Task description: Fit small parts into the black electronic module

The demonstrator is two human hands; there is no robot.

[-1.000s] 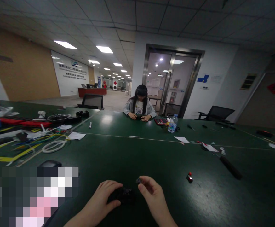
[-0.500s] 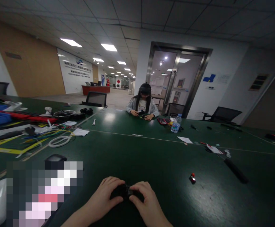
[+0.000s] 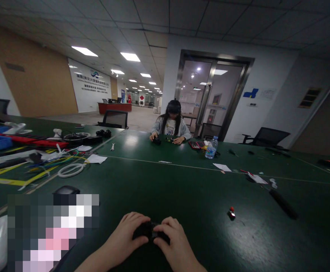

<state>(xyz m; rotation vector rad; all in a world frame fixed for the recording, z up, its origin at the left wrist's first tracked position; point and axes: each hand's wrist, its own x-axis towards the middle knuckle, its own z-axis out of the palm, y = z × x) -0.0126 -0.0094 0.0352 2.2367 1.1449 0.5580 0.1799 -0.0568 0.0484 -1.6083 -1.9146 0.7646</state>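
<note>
**Two Hands Close In on a Small Black Device**

The left hand (image 3: 126, 236) reaches in from the lower left, back of the hand up, its fingers arched over the far edge of a black device (image 3: 146, 231) and its thumb along the near edge. That grip is parted just enough to span the device's body. The right hand (image 3: 176, 240) comes from the lower right, fingers curled and thumb pointing inward, pinching the device's right part more narrowly. The fingertips of the two hands are near each other. The device sits low in the view, near the close side of the green table (image 3: 153, 189); whether it touches the tabletop is unclear.

The fingers cover both ends of the device, and its dark middle shows little detail; any small part under the right fingertips cannot be made out. Both forearms are cut off by the bottom edge. A pixelated patch (image 3: 54, 234) hides what lies at lower left.
</note>
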